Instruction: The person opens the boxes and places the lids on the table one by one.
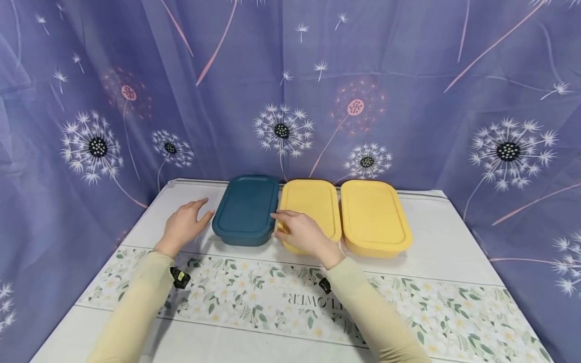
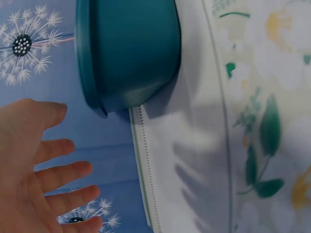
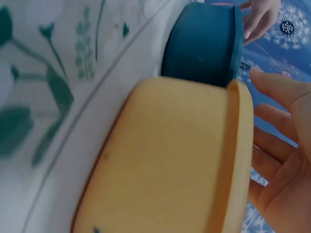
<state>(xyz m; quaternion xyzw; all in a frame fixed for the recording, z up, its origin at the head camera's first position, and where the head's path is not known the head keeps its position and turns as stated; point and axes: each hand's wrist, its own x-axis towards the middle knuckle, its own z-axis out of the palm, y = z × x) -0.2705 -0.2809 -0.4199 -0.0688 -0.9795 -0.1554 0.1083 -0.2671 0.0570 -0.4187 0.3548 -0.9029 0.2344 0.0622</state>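
Head view: my left hand and right hand have fingers loosely spread, gripping nothing; contact I cannot tell. Between them sits the teal box, smooth, plastic-looking, round-cornered; just below my right hand is the nearer yellow box. Even palm pressure beneath the overhanging teal lid would, I judge, hold steadiest.
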